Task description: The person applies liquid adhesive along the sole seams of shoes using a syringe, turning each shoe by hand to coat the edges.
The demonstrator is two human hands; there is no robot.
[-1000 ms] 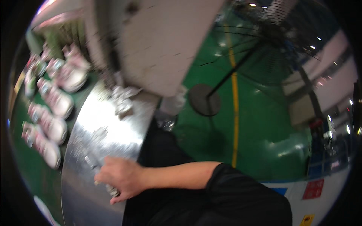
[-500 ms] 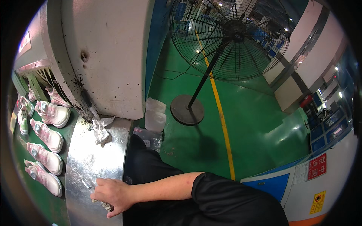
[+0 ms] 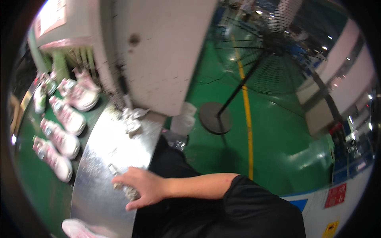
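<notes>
My right hand [image 3: 145,187] comes in from the right, low over the metal work surface [image 3: 99,174]. Its fingers and thumb are curled round a crumpled greyish wad [image 3: 131,193], perhaps a rag; blur hides its exact kind. A slim, pale, pen-like tool [image 3: 113,169] pokes out past the fingertips, and whether the hand grips it too is unclear. At the lower edge, a white and pink shoe [image 3: 79,229] shows in part over the near end of the metal. My left hand is out of sight.
Several white and pink sneakers [image 3: 61,137] stand in a row on the green belt [image 3: 29,146] at left. Crumpled white paper [image 3: 131,121] lies by the machine housing [image 3: 158,51]. A large floor fan [image 3: 214,118] and a white jug [image 3: 183,119] stand beyond, on the green floor.
The whole view has swung left and slightly down, with blur. A shoe has come in at the lower edge. My right hand keeps its grip on the wad.
</notes>
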